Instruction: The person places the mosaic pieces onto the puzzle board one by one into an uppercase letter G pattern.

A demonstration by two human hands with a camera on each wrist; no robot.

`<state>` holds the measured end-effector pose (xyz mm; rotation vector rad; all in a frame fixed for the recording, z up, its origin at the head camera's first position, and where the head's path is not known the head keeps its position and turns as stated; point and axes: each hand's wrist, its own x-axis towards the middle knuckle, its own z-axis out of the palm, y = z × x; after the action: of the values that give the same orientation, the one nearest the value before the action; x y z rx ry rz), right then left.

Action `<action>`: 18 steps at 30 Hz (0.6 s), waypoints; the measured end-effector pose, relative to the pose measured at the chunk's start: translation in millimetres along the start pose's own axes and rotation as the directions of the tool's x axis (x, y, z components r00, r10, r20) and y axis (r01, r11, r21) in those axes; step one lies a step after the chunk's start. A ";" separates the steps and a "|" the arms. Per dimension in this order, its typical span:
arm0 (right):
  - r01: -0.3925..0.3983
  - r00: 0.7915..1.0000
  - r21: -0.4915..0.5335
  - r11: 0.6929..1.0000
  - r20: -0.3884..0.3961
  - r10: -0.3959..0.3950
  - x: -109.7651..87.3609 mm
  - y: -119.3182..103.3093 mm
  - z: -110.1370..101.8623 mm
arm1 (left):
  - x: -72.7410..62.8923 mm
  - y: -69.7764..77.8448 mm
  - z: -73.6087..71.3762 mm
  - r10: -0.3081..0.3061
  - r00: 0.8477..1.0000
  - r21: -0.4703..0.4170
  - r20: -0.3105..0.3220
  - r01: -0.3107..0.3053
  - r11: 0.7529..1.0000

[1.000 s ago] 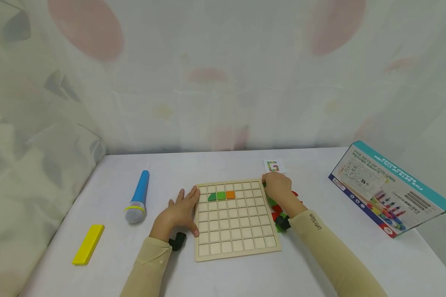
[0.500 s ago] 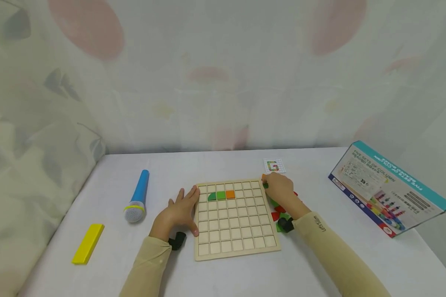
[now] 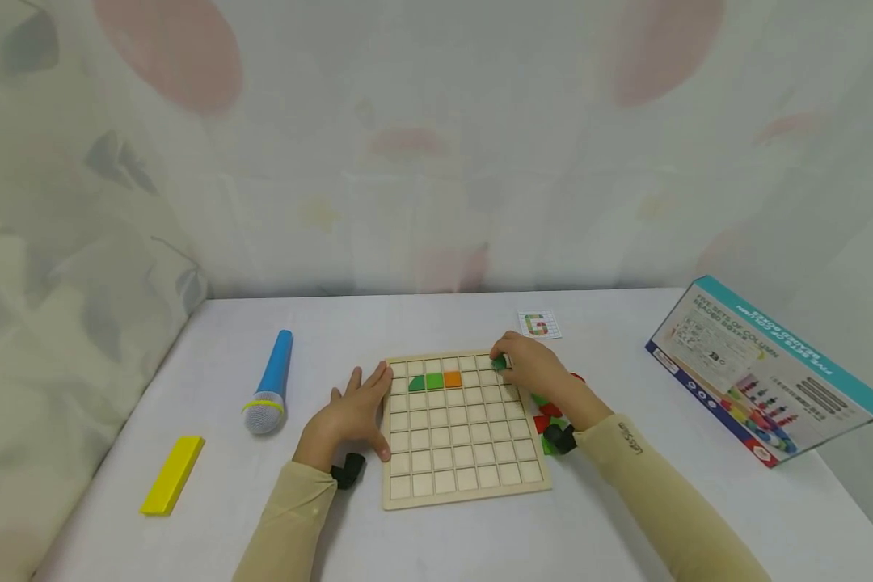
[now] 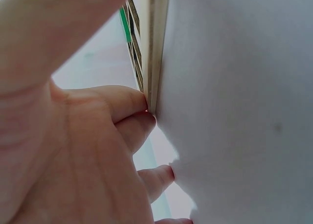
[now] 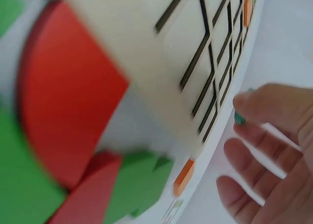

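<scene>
A wooden grid board (image 3: 444, 490) lies between the two hands. In its upper rows sit a dark green quarter-round tile (image 3: 417, 384), a light green square tile (image 3: 434, 381) and an orange square tile (image 3: 453, 379). My left hand (image 3: 347, 418) has its fingers spread, with thumb and fingertips at the board's left edge. Over the top right corner of the board, my right hand (image 3: 537, 370) pinches a dark green tile (image 3: 499, 364) between thumb and index finger. The right wrist view shows only a sliver of that green tile (image 5: 239, 117); its outline is mostly hidden by the fingers.
Red and green tiles (image 3: 542, 423) are heaped along the board's right side, partly under the right wrist. A loose orange tile (image 5: 184, 177) and a pattern card (image 3: 540, 324) lie beyond. A toy microphone (image 3: 269, 388) and yellow bar (image 3: 173, 475) lie left; a printed box (image 3: 760, 372) stands right.
My right hand has come from the tiles beside the board's top right corner, leftward onto that corner, now with a dark green tile in its fingertips. The left hand has stayed in place.
</scene>
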<state>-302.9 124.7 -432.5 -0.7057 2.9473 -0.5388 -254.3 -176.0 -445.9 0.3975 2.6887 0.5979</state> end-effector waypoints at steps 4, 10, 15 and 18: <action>0.137 0.989 -0.020 0.990 0.064 -0.135 8.0 -14.0 5.2 | -0.4 0.1 -0.5 0.003 1.000 -0.004 0.001 -0.003 1.000; 0.218 0.968 -0.093 0.972 0.146 -0.203 17.3 -27.5 13.1 | 0.4 1.2 -0.4 -0.002 1.000 0.006 0.002 0.002 1.000; 0.216 0.967 -0.114 0.970 0.163 -0.196 18.3 -32.2 13.5 | 1.1 0.5 0.2 -0.011 1.000 0.018 0.007 0.011 1.000; 0.231 0.964 -0.105 0.967 0.156 -0.214 16.8 -32.6 13.3 | 1.5 0.7 0.5 -0.014 1.000 0.024 0.005 0.014 1.000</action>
<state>-302.1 85.7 -433.3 -1.0516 2.8020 -0.3063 -255.3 -174.7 -446.4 0.3862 2.6936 0.5605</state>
